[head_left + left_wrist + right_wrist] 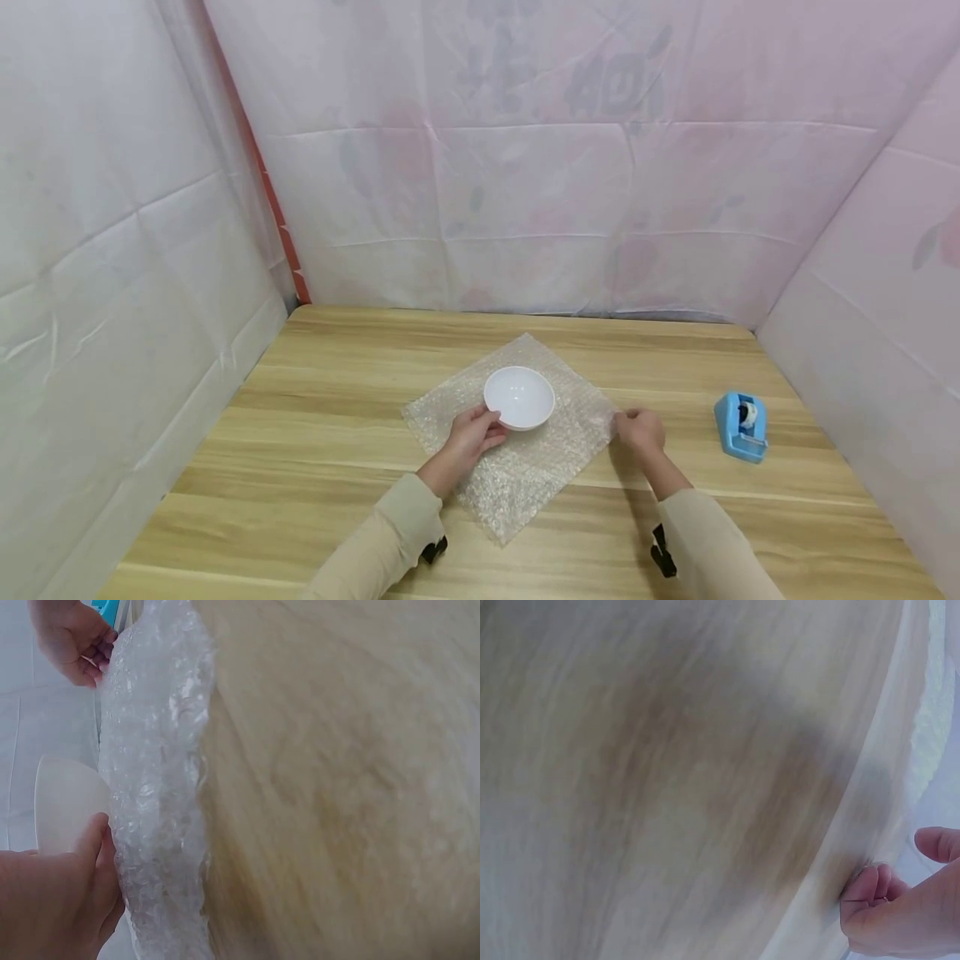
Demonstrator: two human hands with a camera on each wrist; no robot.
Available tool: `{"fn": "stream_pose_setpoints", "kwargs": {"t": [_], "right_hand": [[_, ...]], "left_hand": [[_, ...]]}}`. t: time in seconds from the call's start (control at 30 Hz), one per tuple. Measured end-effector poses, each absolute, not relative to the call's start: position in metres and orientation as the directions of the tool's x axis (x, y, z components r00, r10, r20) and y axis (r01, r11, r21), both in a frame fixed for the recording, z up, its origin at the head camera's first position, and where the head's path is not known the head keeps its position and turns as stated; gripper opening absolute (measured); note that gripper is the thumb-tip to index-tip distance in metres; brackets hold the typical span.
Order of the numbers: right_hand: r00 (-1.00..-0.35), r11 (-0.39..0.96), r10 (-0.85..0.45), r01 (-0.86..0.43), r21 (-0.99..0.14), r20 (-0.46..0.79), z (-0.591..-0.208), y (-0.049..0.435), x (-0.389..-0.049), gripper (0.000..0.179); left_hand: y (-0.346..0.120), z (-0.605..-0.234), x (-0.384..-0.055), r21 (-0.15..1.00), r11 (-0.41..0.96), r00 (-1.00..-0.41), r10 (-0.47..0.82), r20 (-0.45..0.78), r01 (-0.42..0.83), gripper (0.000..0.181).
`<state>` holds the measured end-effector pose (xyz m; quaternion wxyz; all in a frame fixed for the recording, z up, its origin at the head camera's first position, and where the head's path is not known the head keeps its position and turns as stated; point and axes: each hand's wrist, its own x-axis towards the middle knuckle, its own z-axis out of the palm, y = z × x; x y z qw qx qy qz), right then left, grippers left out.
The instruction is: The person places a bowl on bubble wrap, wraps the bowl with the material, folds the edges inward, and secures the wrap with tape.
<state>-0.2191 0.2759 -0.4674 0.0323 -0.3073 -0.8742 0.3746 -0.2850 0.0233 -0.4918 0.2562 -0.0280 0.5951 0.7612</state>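
Observation:
A white bowl [519, 397] sits upright near the middle of a square sheet of bubble wrap [502, 492]. My left hand [470, 433] grips the bowl's near left rim, thumb on top and fingers lower down its outer side. At the sheet's right corner is my right hand [641, 429], its fingers curled and low by the wood. In the right wrist view the thumb [936, 844] stands apart from the curled fingers [866, 889]; I cannot tell whether the hand pinches the corner. The left wrist view shows bubble wrap [157, 765] reaching from the bowl to the right hand [75, 645].
A blue tape dispenser [742, 427] with a roll in it stands to the right of my right hand. The wooden table [300, 433] carries everything. Pale patterned sheets [525, 183] hang behind it and along both sides.

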Motion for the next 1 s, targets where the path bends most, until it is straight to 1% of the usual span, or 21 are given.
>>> {"fn": "stream_pose_setpoints", "kwargs": {"t": [0.13,0.27,0.33,0.43,0.53,0.63,0.67,0.77,0.83,0.87,1.0], "right_hand": [[-0.795,0.52,0.583,0.525,-0.674,-0.17,-0.467,0.274,-0.219,0.038],[-0.786,0.479,0.596,0.509,-0.715,-0.161,-0.467,0.272,-0.219,0.031],[-0.776,0.421,0.608,0.492,-0.762,-0.165,-0.467,0.271,-0.22,0.027],[-0.759,0.319,0.626,0.457,-0.83,-0.177,-0.469,0.27,-0.221,0.026],[-0.736,0.213,0.646,0.428,-0.878,-0.202,-0.47,0.269,-0.221,0.034],[-0.718,0.088,0.649,0.401,-0.912,-0.252,-0.471,0.266,-0.22,0.044],[-0.715,0.043,0.645,0.388,-0.921,-0.271,-0.471,0.265,-0.218,0.043],[-0.731,-0.057,0.612,0.34,-0.939,-0.302,-0.47,0.262,-0.215,0.026],[-0.754,-0.073,0.582,0.325,-0.943,-0.305,-0.471,0.261,-0.213,0.015],[-0.769,-0.072,0.561,0.324,-0.943,-0.307,-0.471,0.26,-0.212,0.012],[-0.817,0.001,0.485,0.355,-0.935,-0.31,-0.473,0.259,-0.211,0.023]], "left_hand": [[0.023,-0.492,-0.286,0.893,-0.166,-0.869,0.358,-0.342,-0.419,0.046],[0.022,-0.492,-0.285,0.893,-0.165,-0.869,0.357,-0.342,-0.419,0.046],[0.022,-0.491,-0.285,0.893,-0.163,-0.868,0.359,-0.343,-0.42,0.046],[0.022,-0.49,-0.284,0.89,-0.164,-0.865,0.361,-0.348,-0.426,0.046],[0.022,-0.49,-0.284,0.888,-0.165,-0.864,0.364,-0.349,-0.429,0.046],[0.022,-0.492,-0.284,0.885,-0.172,-0.862,0.367,-0.349,-0.432,0.047],[0.021,-0.492,-0.284,0.885,-0.174,-0.862,0.367,-0.349,-0.432,0.047],[0.021,-0.493,-0.284,0.884,-0.177,-0.862,0.37,-0.347,-0.432,0.047],[0.021,-0.493,-0.284,0.886,-0.176,-0.863,0.371,-0.344,-0.429,0.048],[0.021,-0.493,-0.284,0.887,-0.175,-0.863,0.371,-0.342,-0.427,0.048],[0.021,-0.492,-0.285,0.885,-0.177,-0.862,0.372,-0.345,-0.431,0.048]]}}
